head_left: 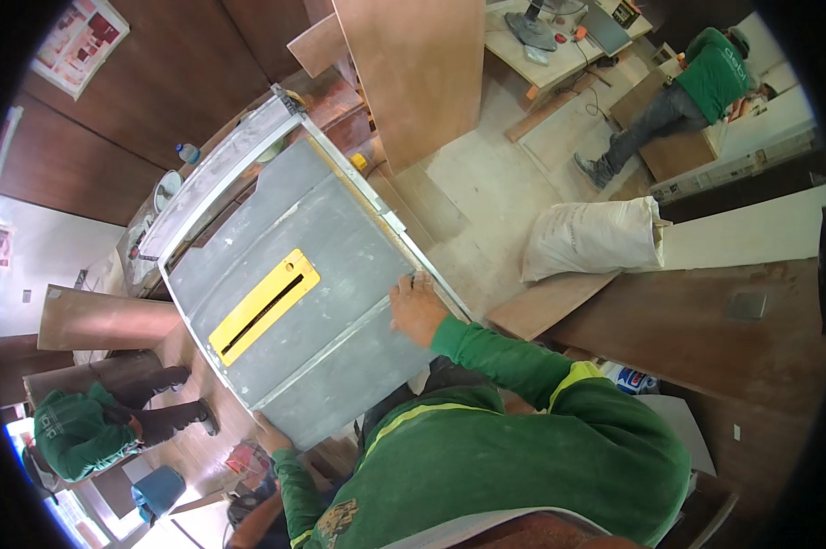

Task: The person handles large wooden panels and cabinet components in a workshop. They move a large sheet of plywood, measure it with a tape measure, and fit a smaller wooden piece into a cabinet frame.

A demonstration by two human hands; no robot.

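Note:
A table saw (340, 220) with a grey, dusty top stands in front of me, turned at an angle. A long yellow insert (265, 306) with a dark slot is set in its top; whether a blade shows in the slot I cannot make out. My right hand (418, 306) is at the top's right edge by the rail, its fingers bent and closed on the edge. At the near left corner, my left hand (271, 435) grips the rim, its fingers partly hidden. A pale metal fence rail (221, 178) runs along the far side.
A tall wood panel (418, 82) stands beyond the saw. A white sack (591, 238) lies to the right. One person (715, 78) works at the far right, another (88, 430) at the left near a blue bucket (157, 494). Someone's bare forearm (259, 522) shows below.

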